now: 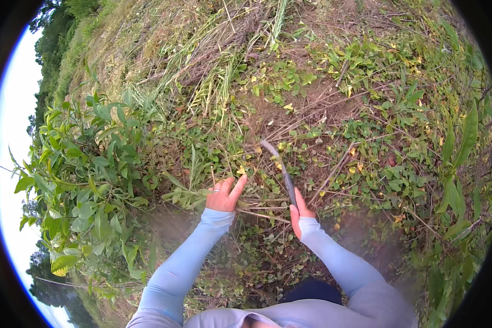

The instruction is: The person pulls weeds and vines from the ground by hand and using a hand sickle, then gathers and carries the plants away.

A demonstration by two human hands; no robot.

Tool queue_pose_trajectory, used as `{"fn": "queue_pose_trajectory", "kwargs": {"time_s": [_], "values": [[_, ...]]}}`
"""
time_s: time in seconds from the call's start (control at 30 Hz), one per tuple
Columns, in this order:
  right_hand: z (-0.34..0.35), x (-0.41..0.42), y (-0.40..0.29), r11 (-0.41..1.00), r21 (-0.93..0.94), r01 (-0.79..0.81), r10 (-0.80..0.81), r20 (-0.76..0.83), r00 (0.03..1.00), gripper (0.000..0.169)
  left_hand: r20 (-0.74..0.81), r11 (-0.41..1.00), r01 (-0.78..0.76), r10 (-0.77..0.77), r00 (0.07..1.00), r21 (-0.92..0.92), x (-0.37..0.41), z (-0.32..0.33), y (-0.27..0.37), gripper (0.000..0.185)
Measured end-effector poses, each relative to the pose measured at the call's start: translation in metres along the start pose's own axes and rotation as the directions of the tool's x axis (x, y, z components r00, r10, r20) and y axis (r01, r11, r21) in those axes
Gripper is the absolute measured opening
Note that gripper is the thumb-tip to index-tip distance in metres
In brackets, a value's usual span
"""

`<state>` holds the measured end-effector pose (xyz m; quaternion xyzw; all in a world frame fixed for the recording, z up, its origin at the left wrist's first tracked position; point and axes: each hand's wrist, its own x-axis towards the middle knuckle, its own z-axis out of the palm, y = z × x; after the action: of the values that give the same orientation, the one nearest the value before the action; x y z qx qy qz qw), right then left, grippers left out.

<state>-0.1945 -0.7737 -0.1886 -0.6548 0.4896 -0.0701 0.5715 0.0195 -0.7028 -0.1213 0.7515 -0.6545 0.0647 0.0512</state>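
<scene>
My right hand (pixel 301 213) grips the lower end of a sickle (pixel 285 175), whose curved metal blade points up and to the left, just above the weedy ground. To its left is my left hand (pixel 226 194), wearing a ring, with the index finger stretched out. A bunch of cut leafy stems (pixel 188 197) lies at this hand, leaves to the left and bare stalks (pixel 264 208) to the right, beneath or in the palm. The palm and the curled fingers are partly hidden, so whether they hold the stems is not clear. Light blue sleeves cover both forearms.
A leafy green shrub (pixel 102 164) stands at the left. Pulled grass and dry stems (pixel 205 61) lie in a heap farther up. Low creeping plants (pixel 287 80) cover much of the reddish soil. Tall leafy stems (pixel 453 184) rise at the right, and trees stand beyond the slope.
</scene>
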Motion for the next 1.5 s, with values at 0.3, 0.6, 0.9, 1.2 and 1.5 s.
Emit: {"fn": "queue_pose_trajectory", "kwargs": {"time_s": [0.3, 0.6, 0.9, 1.2, 1.5], "values": [[-0.038, -0.058, 0.019, 0.962, 0.251, 0.107, -0.113, 0.011, 0.993, 0.049, 0.52, 0.992, 0.053, 0.015, 0.854, -0.115, 0.008, 0.007, 0.03, 0.11], [0.051, 0.092, -0.034, 0.992, -0.015, 0.128, -0.128, -0.032, 0.991, 0.049, 0.16, 0.988, -0.008, -0.017, 0.987, 0.153, -0.037, 0.042, -0.022, 0.018], [-0.049, -0.17, 0.119, 0.993, 0.055, -0.1, 0.077, 0.33, 0.941, 0.051, 0.133, 0.929, -0.37, 0.371, 0.919, -0.035, -0.036, 0.007, 0.038, 0.049], [-0.165, 0.012, 0.0, 0.942, -0.307, 0.136, -0.326, -0.734, 0.596, 0.059, 0.135, 0.872, -0.485, 0.489, 0.862, -0.063, 0.019, 0.06, 0.157, 0.066], [-0.196, 0.108, 0.002, 0.969, -0.15, -0.197, 0.024, -0.737, 0.675, 0.057, 0.29, 0.985, -0.15, 0.169, 0.942, -0.085, 0.061, 0.055, 0.114, 0.066]]}}
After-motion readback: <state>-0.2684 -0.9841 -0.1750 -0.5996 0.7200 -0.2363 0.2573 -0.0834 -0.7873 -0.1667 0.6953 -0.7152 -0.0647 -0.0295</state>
